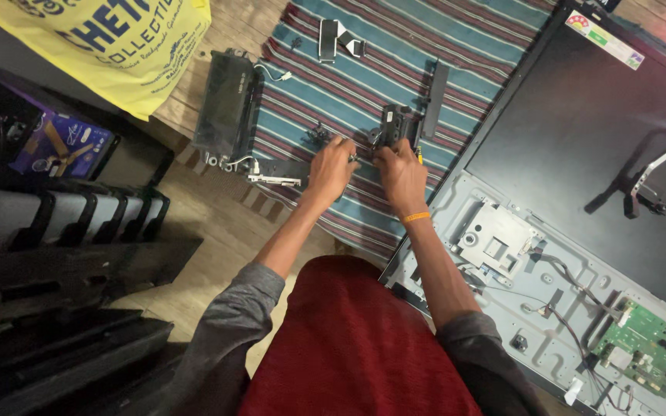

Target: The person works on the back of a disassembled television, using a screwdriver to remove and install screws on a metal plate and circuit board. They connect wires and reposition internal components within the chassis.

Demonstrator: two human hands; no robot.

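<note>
While the left hand (pixel 331 163) is pinching a tiny fastener on the striped cloth (pixel 364 92), the right hand (pixel 399 171) is gripping the small black module (pixel 396 125) beside the opened television panel (pixel 518 254); steadying it firmly seems wise.

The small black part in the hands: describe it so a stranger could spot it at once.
Start at the striped cloth spread on the floor left of the opened flat-screen panel. Near its middle, the right hand grips a small black boxy part, the left hand beside it. Unlike the long black bar alongside, it is short and chunky.
</note>
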